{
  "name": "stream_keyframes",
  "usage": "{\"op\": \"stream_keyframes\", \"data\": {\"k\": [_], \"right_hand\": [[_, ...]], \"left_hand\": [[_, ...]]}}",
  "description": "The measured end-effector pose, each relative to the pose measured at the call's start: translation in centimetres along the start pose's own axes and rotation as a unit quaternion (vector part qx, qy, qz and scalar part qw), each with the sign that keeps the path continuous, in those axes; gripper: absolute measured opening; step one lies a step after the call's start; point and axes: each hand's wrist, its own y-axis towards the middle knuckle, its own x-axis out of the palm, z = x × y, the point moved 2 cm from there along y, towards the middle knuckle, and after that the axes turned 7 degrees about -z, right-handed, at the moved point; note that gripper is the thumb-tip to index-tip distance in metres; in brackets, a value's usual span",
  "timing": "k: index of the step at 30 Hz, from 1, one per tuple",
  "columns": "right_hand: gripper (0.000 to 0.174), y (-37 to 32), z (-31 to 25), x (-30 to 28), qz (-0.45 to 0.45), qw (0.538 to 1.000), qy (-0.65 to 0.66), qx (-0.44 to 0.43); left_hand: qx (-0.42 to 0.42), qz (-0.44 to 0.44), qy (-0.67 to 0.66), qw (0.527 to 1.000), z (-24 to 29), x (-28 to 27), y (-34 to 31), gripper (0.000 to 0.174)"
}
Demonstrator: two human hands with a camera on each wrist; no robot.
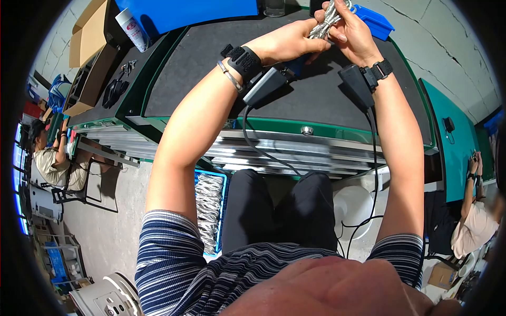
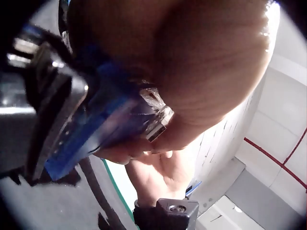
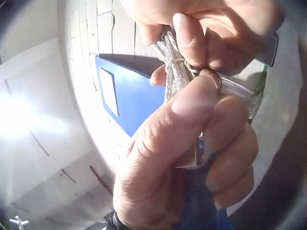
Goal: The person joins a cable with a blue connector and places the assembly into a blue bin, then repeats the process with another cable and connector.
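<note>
Here, a bundle of silvery cable [image 1: 325, 20] is held up between both hands, over the far side of the black mat [image 1: 211, 68]. It is pinched by the fingers of the left hand [image 1: 290, 41] on one side and gripped by the curled fingers of the right hand [image 1: 354, 36] on the other. A thin tie [image 3: 178, 63] is wound round the bundle. A blue bin [image 1: 378, 22] is seen just behind the right hand. A white spray can [image 1: 132, 29] is stood well off to the left of the left hand. A blue crate [image 1: 225, 210] of more cables is seen below the left arm.
</note>
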Motion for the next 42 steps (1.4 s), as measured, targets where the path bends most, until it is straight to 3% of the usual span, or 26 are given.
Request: {"op": "stream_keyframes", "data": {"k": [3, 4, 8, 14, 16, 18, 20, 22, 28, 34, 42], "right_hand": [[0.034, -0.1, -0.1, 0.1, -0.034, 0.999, 0.022, 0.017], [0.034, -0.1, 0.1, 0.2, -0.034, 0.999, 0.024, 0.018], [0.037, -0.3, 0.1, 1.1, 0.02, 1.0, 0.001, 0.002], [0.028, 0.3, 0.8, -0.6, 0.074, 0.996, -0.034, -0.04], [0.025, 0.4, -0.1, -0.8, 0.034, 0.985, -0.139, -0.095], [0.026, 0.0, 0.0, -0.4, 0.062, 0.984, -0.123, -0.111], [0.029, -0.2, -0.4, 0.0, 0.093, 0.975, -0.171, -0.111], [0.03, -0.3, -0.8, 0.3, 0.084, 0.973, -0.173, -0.125], [0.027, 0.1, -0.6, 0.0, 0.043, 0.978, -0.133, -0.154], [0.023, -0.1, -0.9, 0.3, 0.034, 0.981, -0.127, -0.14], [0.016, -0.4, -1.3, 0.6, 0.012, 0.992, -0.076, -0.103]], "left_hand": [[-0.019, -0.003, -0.026, 0.999, -0.1, 0.2, -0.1, 0.038], [-0.022, 0.001, -0.091, 0.996, -0.2, 0.2, 0.0, 0.039], [-0.027, -0.003, -0.218, 0.976, -0.6, -0.2, 0.0, 0.042], [0.004, 0.005, -0.136, 0.991, -0.6, 0.1, 0.3, 0.038], [-0.001, 0.024, -0.102, 0.994, -0.5, 0.2, 0.4, 0.038], [-0.031, 0.044, 0.029, 0.998, 0.0, 0.0, 0.5, 0.037], [-0.045, 0.056, 0.062, 0.995, 0.6, 0.3, 0.2, 0.036], [0.007, 0.033, -0.075, 0.997, 1.1, 0.6, -0.1, 0.036], [0.01, 0.009, -0.198, 0.98, 0.1, 0.2, 0.0, 0.034], [0.02, 0.021, -0.182, 0.983, 0.0, 0.0, 0.0, 0.037], [-0.013, 0.063, -0.276, 0.959, -0.1, -0.2, -0.1, 0.046]]}}
